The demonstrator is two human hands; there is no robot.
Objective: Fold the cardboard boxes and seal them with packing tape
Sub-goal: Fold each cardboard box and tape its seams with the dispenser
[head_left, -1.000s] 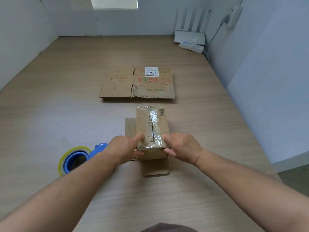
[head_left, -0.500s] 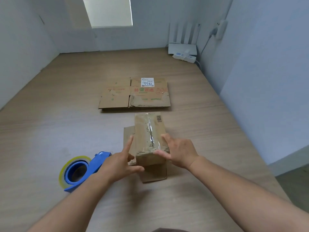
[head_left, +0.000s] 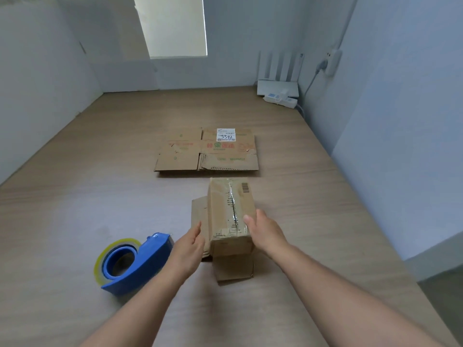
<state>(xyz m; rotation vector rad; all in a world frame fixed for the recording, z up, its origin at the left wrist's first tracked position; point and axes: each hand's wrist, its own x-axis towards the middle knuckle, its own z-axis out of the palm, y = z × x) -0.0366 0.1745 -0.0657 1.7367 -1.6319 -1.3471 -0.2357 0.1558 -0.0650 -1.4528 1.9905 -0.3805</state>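
Left hand (head_left: 189,249) is now released: it is taken off the box (head_left: 230,209), fingers straight, and held open just beside the box's 9 o'clock side; whether contact is made cannot be told. Right hand (head_left: 265,231) is kept on the box, with the thumb laid on top next to the taped seam and the fingers wrapped down the 3 o'clock side, so the box is grasped by that hand only. The box is set on the table (head_left: 75,196) at centre, with brown cardboard showing from under it at 6 and 9 o'clock; whether that is loose flaps or a separate sheet cannot be told. Compared with a second ago, the two-thumb press on the near end of the seam is dropped; half a second ago the left hand was already lifted with spread fingers, and now it is flattened and lowered alongside. The box and the tape dispenser (head_left: 135,262), at 8 o'clock of the box, are not shifted; only the view is tilted up. Reading: the press-down of the tape is judged finished and the top seam looks sealed. The flat cardboard (head_left: 206,152) at 12 o'clock is not yet folded, so the task is judged only partly done.
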